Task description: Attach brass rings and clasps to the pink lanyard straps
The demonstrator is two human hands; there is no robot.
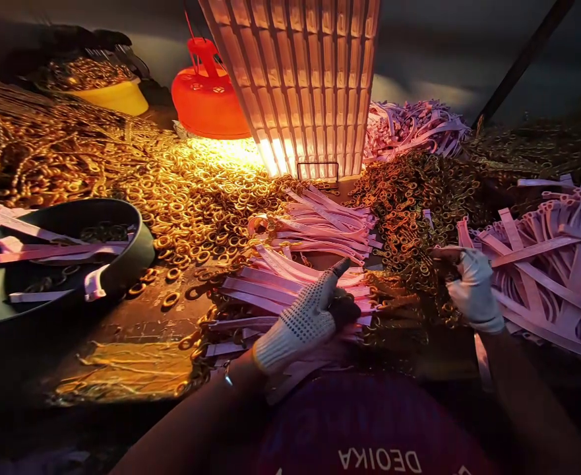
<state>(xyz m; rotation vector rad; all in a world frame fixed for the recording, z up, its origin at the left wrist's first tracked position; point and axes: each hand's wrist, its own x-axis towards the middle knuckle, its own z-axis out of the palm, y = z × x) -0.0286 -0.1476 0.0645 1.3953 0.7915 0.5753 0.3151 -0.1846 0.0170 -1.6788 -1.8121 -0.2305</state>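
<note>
- Work item: the pink straps (290, 277), laid in loose bundles on the near side of the red lamp (206, 102) and to its right. The lamp is the reference for all places below.
- Axis: the straps run mainly crosswise, left to right, with several skewed. Their long axis lies across the wearer's front.
- Left hand (305, 313): gloved, on the near right of the lamp, over the lower bundle. One finger extends toward the far right; the others curl. A grip on a strap cannot be confirmed.
- Right hand (473, 287): gloved, farther right of the lamp, fingers bent at the edge of the metal clasps (409, 218). Whether it holds a clasp cannot be told.
- Governing relation: the bundles lie under and just beyond the left hand, which is the nearer; the right hand stands apart, to their right.
- Metal rings (206, 204): spread below the lamp, on its near side.
- Strap heap (557, 264): far to the right of the lamp, beside the right hand.
- Green basin (144, 241): near left of the lamp, with straps inside.
- Ribbed panel (314, 79): immediately right of the lamp.
</note>
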